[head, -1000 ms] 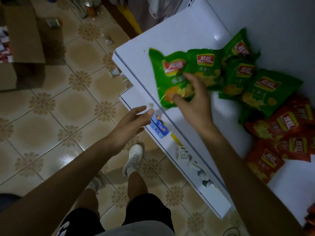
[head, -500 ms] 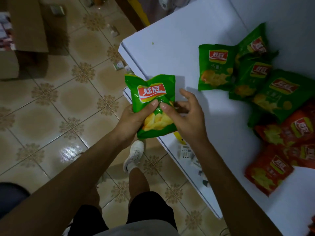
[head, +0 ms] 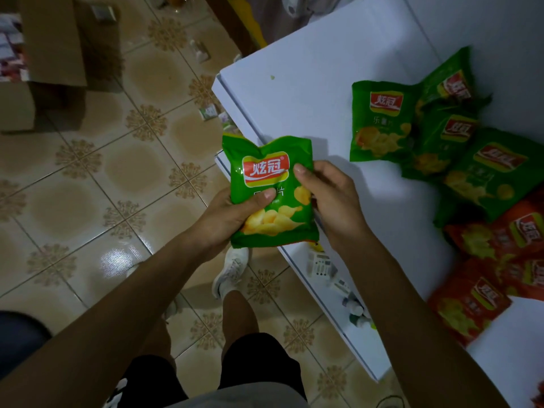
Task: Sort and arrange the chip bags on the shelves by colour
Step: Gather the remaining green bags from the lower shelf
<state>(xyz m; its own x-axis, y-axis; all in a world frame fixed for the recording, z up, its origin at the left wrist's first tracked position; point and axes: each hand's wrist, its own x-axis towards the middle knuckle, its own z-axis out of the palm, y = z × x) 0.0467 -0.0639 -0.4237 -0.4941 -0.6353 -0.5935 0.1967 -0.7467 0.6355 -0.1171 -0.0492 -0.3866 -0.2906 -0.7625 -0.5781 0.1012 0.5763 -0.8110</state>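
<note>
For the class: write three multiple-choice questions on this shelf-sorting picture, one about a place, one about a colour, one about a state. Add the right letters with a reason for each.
1. Where do the orange-red chip bags lie?
A. in a wire basket
B. on the white shelf top, beside the green pile
C. on a chair

2. What colour is the held chip bag?
A. blue
B. green
C. purple

3. How is that bag held?
A. by the left grip and the right grip together
B. by one grip alone
C. by none; it lies flat

Answers:
1 B: they rest on the white top next to the green ones.
2 B: its wrapper is green with a red logo.
3 A: a thumb from each side presses its front.
</note>
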